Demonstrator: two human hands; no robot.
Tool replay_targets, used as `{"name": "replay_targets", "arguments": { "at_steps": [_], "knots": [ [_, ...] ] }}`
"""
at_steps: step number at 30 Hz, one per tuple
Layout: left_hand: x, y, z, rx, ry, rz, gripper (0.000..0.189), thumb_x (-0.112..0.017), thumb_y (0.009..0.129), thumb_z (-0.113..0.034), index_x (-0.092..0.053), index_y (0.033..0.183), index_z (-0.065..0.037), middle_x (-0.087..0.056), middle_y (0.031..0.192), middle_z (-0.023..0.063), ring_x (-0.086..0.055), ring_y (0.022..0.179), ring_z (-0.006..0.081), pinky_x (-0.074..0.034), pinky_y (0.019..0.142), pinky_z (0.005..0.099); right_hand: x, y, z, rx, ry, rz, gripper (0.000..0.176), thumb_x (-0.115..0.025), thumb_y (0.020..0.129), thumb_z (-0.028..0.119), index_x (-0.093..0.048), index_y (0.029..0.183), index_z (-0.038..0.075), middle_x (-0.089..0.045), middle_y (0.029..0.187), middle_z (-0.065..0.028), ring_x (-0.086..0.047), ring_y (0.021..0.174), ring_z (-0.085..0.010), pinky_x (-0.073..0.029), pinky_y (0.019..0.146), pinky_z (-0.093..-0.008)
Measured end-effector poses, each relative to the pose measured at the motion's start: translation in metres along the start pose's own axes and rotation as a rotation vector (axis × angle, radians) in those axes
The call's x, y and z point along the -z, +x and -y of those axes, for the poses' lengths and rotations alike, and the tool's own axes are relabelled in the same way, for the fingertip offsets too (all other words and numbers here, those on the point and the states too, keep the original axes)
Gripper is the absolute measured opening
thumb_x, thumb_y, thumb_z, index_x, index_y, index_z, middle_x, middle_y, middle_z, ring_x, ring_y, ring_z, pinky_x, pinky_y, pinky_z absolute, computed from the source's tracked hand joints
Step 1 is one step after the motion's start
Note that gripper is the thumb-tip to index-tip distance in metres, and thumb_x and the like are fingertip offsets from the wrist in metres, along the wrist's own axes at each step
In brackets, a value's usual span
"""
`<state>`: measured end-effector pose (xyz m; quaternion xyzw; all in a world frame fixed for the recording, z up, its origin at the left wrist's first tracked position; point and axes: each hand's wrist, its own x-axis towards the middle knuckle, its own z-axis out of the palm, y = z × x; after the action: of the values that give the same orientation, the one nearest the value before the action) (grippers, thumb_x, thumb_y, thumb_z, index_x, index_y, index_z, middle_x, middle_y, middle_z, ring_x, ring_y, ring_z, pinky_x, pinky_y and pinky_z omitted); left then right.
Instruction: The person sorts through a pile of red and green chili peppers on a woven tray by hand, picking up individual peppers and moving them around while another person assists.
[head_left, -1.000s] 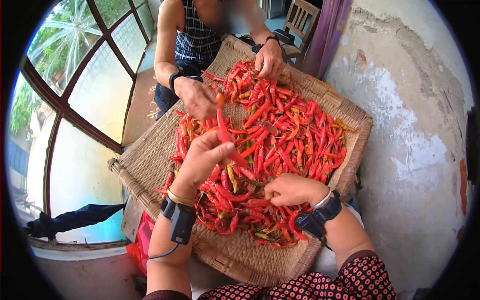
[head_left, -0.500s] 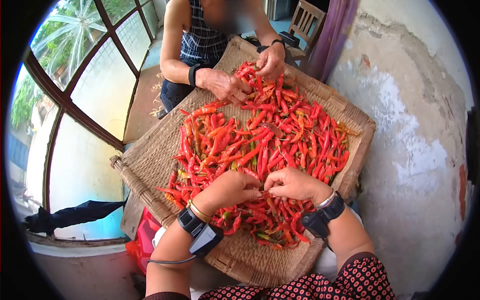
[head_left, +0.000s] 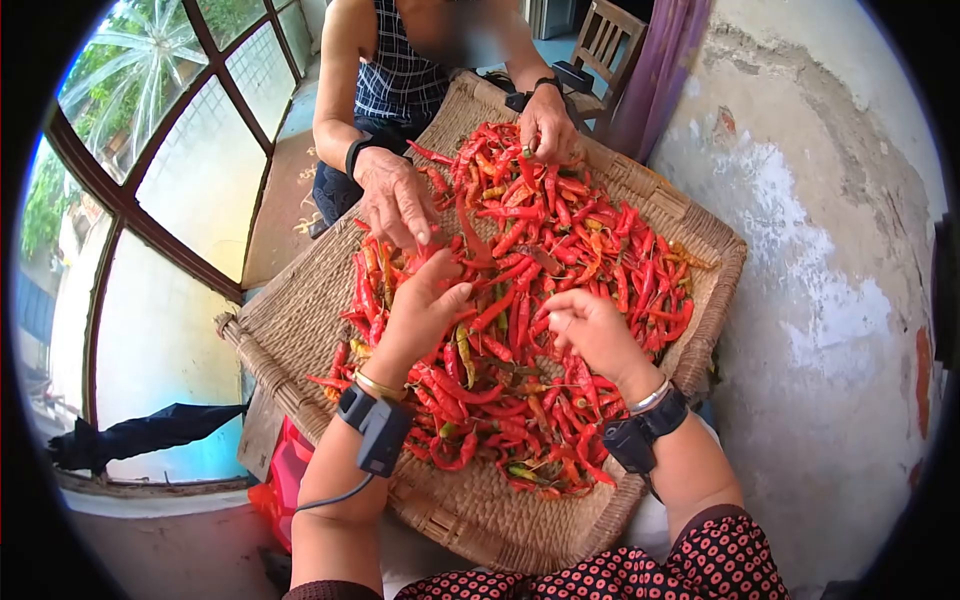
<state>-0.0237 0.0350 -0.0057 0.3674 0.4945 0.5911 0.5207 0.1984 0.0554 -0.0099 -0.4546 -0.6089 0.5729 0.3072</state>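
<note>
Many red chili peppers (head_left: pixel 510 400), some orange or greenish, lie in a loose pile. They rest on a large woven tray (head_left: pixel 290 335) with a thick rim. My left hand (head_left: pixel 425 300) reaches over the left middle of the pile, thumb apart from the fingers, its fingertips at the peppers. A long chili pepper (head_left: pixel 472 232) stands out, blurred, just beyond those fingertips. Over the right middle of the pile is my right hand (head_left: pixel 598 335), its fingers loosely bent and apart, with no pepper visible in them. Both wrists wear bracelets and black devices.
Across the tray, another person's hand (head_left: pixel 395 195) hovers at the pile's left edge; that person's other hand (head_left: pixel 545 130) pinches a pepper. Windows and a folded dark umbrella (head_left: pixel 150 435) are at left, a rough wall (head_left: pixel 800 300) at right, a wooden chair (head_left: pixel 610 50) behind.
My hands, formerly together low over the pile, have separated: the left went forward and left, the right slightly forward. The other person's hand on the left side moved outward and toward me.
</note>
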Motion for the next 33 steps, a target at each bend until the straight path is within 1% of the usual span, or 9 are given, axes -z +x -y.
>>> {"name": "replay_targets", "arguments": {
  "at_steps": [2,3,7,11,21,23,25,28,33],
  "knots": [
    [0.014,-0.003,0.009,-0.492,1.035,0.064,0.023,-0.063,0.079,-0.021,-0.061,0.090,-0.001,-0.062,0.074,0.0106,-0.060,0.065,0.0230,-0.049,0.061,0.0322,-0.003,-0.003,-0.004,0.122,-0.308,0.111,0.022,-0.060,0.080,0.016,-0.059,0.093,0.000,-0.062,0.076,-0.0083,-0.061,0.068,-0.0164,-0.048,0.063,-0.0290],
    [0.011,-0.010,0.001,-0.418,1.291,0.150,0.024,-0.064,0.075,-0.026,-0.062,0.081,-0.003,-0.062,0.078,0.0137,-0.061,0.069,0.0282,-0.049,0.060,0.0377,-0.006,-0.005,-0.004,0.119,-0.306,0.111,0.022,-0.060,0.080,0.016,-0.059,0.093,0.000,-0.062,0.076,-0.0083,-0.061,0.068,-0.0164,-0.048,0.063,-0.0290],
    [-0.003,-0.031,-0.003,-0.160,1.549,0.328,0.034,-0.067,0.071,-0.035,-0.057,0.083,-0.004,-0.058,0.073,0.0137,-0.060,0.070,0.0301,-0.047,0.059,0.0399,-0.011,-0.007,0.003,0.219,-0.582,0.247,0.019,-0.061,0.078,0.013,-0.060,0.092,0.000,-0.062,0.075,-0.0098,-0.062,0.070,-0.0177,-0.048,0.064,-0.0293],
    [-0.001,-0.036,0.019,-0.321,1.622,0.339,0.037,-0.067,0.070,-0.027,-0.051,0.096,-0.004,-0.057,0.086,0.0148,-0.060,0.069,0.0307,-0.048,0.057,0.0402,-0.012,-0.007,0.001,0.242,-0.653,0.284,0.022,-0.062,0.075,0.017,-0.060,0.091,0.001,-0.062,0.075,-0.0115,-0.062,0.070,-0.0220,-0.048,0.064,-0.0323],
    [-0.003,-0.048,-0.004,-0.281,1.317,0.395,0.021,-0.060,0.069,-0.011,-0.056,0.089,-0.003,-0.059,0.069,0.0156,-0.060,0.063,0.0300,-0.047,0.056,0.0368,-0.017,-0.008,0.003,0.247,-0.556,0.283,0.026,-0.064,0.073,0.014,-0.058,0.095,0.002,-0.060,0.080,-0.0119,-0.060,0.076,-0.0257,-0.047,0.070,-0.0355],
    [-0.005,-0.053,-0.015,-0.205,0.970,0.496,0.014,-0.061,0.072,-0.005,-0.058,0.085,-0.001,-0.061,0.072,0.0103,-0.060,0.061,0.0180,-0.046,0.056,0.0290,-0.018,-0.009,0.008,0.213,-0.486,0.280,0.026,-0.064,0.072,0.014,-0.058,0.094,0.002,-0.058,0.083,-0.0124,-0.058,0.082,-0.0279,-0.046,0.073,-0.0368],
    [-0.003,-0.057,-0.015,-0.118,0.807,0.539,0.014,-0.061,0.073,-0.004,-0.059,0.087,-0.002,-0.061,0.073,0.0085,-0.060,0.064,0.0168,-0.047,0.058,0.0280,-0.020,-0.010,0.011,0.540,-0.483,0.328,0.027,-0.065,0.070,0.011,-0.057,0.094,0.002,-0.054,0.092,-0.0110,-0.054,0.090,-0.0272,-0.044,0.076,-0.0356],
    [-0.003,-0.060,-0.024,0.074,0.507,0.620,0.014,-0.060,0.075,-0.001,-0.059,0.089,-0.002,-0.061,0.074,0.0031,-0.058,0.068,0.0105,-0.046,0.061,0.0242,-0.020,-0.009,0.004,0.493,-0.421,0.483,0.031,-0.065,0.069,0.010,-0.058,0.099,0.005,-0.051,0.100,-0.0104,-0.051,0.097,-0.0276,-0.043,0.080,-0.0347],
    [0.006,-0.056,-0.030,0.219,0.228,0.692,0.011,-0.057,0.080,0.001,-0.060,0.090,-0.002,-0.059,0.078,-0.0035,-0.052,0.070,0.0032,-0.043,0.062,0.0187,-0.013,-0.005,0.000,0.520,-0.565,0.463,0.038,-0.064,0.070,0.009,-0.056,0.107,0.005,-0.054,0.088,-0.0092,-0.054,0.088,-0.0257,-0.044,0.078,-0.0331]
  ]
}}
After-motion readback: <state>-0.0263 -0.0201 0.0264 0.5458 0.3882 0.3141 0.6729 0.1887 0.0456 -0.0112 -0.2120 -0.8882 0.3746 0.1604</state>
